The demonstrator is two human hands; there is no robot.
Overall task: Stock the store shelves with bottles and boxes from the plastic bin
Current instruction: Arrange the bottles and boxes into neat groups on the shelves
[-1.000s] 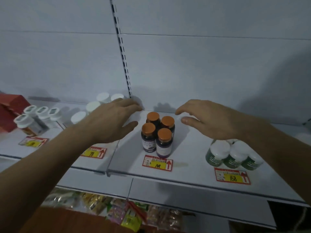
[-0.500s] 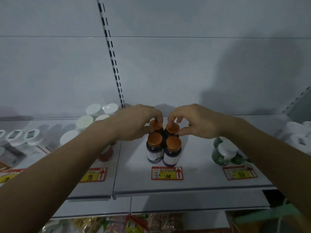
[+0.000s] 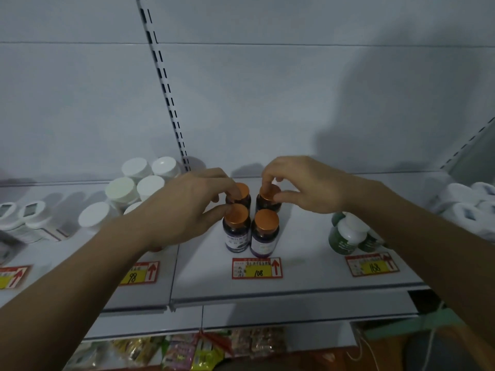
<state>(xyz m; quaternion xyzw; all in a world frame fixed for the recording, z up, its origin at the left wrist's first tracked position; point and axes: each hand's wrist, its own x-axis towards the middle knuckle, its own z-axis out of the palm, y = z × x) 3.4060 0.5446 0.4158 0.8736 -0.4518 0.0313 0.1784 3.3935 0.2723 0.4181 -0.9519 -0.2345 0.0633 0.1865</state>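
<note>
Several dark bottles with orange caps stand in a tight square on the white shelf [image 3: 294, 277], above the price tag marked 108 [image 3: 257, 268]. My left hand [image 3: 182, 210] pinches the cap of the back left bottle [image 3: 242, 192], its thumb beside the front left bottle [image 3: 236, 228]. My right hand [image 3: 302, 183] pinches the cap of the back right bottle [image 3: 269, 195] with fingertips and thumb. The front right bottle [image 3: 265, 232] stands untouched. The plastic bin is out of view.
White-capped jars [image 3: 134, 183] crowd the shelf to the left, partly behind my left forearm. Green bottles with white caps [image 3: 345, 234] stand to the right above the tag marked 168 [image 3: 372, 266]. White packs [image 3: 466, 204] sit at the far right. Snack packets [image 3: 201, 349] lie on the lower shelf.
Both hands came down from hovering open above the bottles and closed on the two back caps. The back pair now stands slightly wider apart. The camera moved closer.
</note>
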